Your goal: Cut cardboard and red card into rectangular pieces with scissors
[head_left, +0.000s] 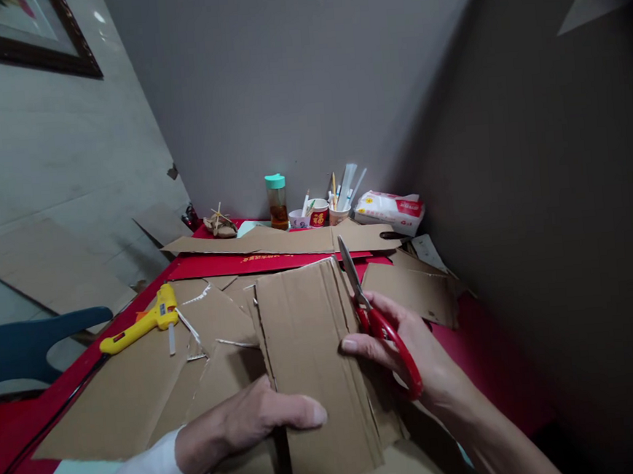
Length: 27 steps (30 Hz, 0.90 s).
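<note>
My left hand [254, 417] grips a folded piece of cardboard [314, 339] by its left edge, thumb on the front face and the other fingers hidden behind. The piece is held up above the table, tilted toward me. In my right hand [413, 346] is a pair of scissors [381, 323] with red handles. Their blades look closed and point up and away, beside the cardboard's upper right edge. My right thumb also lies against the right part of the cardboard.
A yellow glue gun [148, 322] rests on flat cardboard sheets [126, 398] at left. Behind stand a long cardboard strip [284, 241], a bottle with a teal lid [277, 200], cups of pens and sticks [319, 211], and a tissue pack [391, 211]. Grey panels [304, 84] rise behind the red table.
</note>
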Available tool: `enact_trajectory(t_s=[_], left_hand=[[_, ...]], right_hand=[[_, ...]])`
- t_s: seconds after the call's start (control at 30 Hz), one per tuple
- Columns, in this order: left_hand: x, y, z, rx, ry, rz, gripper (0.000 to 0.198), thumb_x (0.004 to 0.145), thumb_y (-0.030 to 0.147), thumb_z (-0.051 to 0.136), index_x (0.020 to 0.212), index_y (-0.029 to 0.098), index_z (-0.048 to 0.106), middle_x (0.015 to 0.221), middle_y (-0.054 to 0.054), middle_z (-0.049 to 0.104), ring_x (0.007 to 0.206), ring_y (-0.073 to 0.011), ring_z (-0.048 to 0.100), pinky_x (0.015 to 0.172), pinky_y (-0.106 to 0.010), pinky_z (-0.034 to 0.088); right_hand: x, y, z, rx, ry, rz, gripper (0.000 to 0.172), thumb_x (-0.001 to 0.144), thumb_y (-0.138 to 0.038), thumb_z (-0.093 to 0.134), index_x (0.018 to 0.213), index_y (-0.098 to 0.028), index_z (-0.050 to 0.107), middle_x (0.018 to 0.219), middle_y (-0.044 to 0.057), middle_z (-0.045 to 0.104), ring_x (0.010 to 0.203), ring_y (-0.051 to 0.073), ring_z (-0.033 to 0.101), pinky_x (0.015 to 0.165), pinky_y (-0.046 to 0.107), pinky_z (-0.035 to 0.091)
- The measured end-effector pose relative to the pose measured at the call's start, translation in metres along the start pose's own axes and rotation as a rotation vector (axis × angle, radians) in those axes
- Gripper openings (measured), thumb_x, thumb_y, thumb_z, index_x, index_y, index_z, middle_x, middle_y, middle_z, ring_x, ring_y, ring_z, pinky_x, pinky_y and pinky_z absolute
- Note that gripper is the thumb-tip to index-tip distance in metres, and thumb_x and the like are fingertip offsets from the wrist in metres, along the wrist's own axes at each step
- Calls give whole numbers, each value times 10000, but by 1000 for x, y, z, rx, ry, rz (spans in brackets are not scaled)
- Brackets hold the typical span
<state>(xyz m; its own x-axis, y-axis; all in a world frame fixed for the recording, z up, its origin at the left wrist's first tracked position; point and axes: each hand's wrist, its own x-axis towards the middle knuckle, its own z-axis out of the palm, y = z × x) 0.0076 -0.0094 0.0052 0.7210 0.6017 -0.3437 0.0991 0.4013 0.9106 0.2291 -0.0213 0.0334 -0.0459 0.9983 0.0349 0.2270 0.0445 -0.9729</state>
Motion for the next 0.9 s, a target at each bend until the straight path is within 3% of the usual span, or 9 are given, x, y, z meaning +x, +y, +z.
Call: enact_trajectory(t_s=[0.23, 0.37, 0.47, 0.6, 0.7, 0.9], left_hand=[[0, 1, 4, -84, 48, 25, 526, 612, 184, 725, 1138, 189, 729, 991, -33, 747, 917, -247, 621, 829, -373, 469], [2, -2, 10, -315, 77, 83, 616, 723, 214, 738, 1326, 181, 617, 1032, -77, 773, 912, -259, 687, 846, -398, 516], [3, 0, 15, -458, 171, 123, 635, 831, 234, 702, 1434, 197, 506, 1122, -101, 765, 979, -270, 710, 896, -416, 539], [3, 7, 24, -500, 380, 122, 770, 817, 210, 747, 1502, 217, 398, 1149, -110, 764, 994, -279, 728, 883, -401, 579], [4, 10, 28, -469, 491, 125, 767, 810, 223, 761, 1494, 231, 413, 1135, -108, 770, 928, -281, 750, 835, -399, 611], [5, 8, 31, -342, 474, 148, 732, 753, 259, 815, 1421, 220, 519, 1174, -99, 760, 1112, -330, 688, 882, -369, 604]], right_hand=[[-1, -4, 3, 30, -17, 6, 509, 660, -469, 852, 1056, -221, 650, 768, 5, 673, 678, 201, 632, 665, 319, 515], [0, 0, 2, 34, 1, -9, 473, 692, -452, 842, 1055, -216, 651, 819, 20, 689, 736, 210, 644, 711, 331, 520], [1, 3, 4, 42, 35, -18, 455, 704, -424, 842, 1060, -223, 643, 828, 15, 692, 758, 210, 643, 724, 338, 516], [2, 1, 11, 160, 91, -13, 488, 673, -382, 871, 1057, -220, 617, 883, 7, 701, 787, 181, 641, 739, 314, 505], [4, -2, 15, 291, 91, -5, 504, 652, -390, 880, 1024, -216, 586, 897, 4, 697, 825, 173, 645, 762, 300, 512], [7, 3, 18, 332, 146, -22, 540, 619, -400, 898, 996, -227, 553, 787, -54, 594, 712, 130, 557, 696, 264, 481]])
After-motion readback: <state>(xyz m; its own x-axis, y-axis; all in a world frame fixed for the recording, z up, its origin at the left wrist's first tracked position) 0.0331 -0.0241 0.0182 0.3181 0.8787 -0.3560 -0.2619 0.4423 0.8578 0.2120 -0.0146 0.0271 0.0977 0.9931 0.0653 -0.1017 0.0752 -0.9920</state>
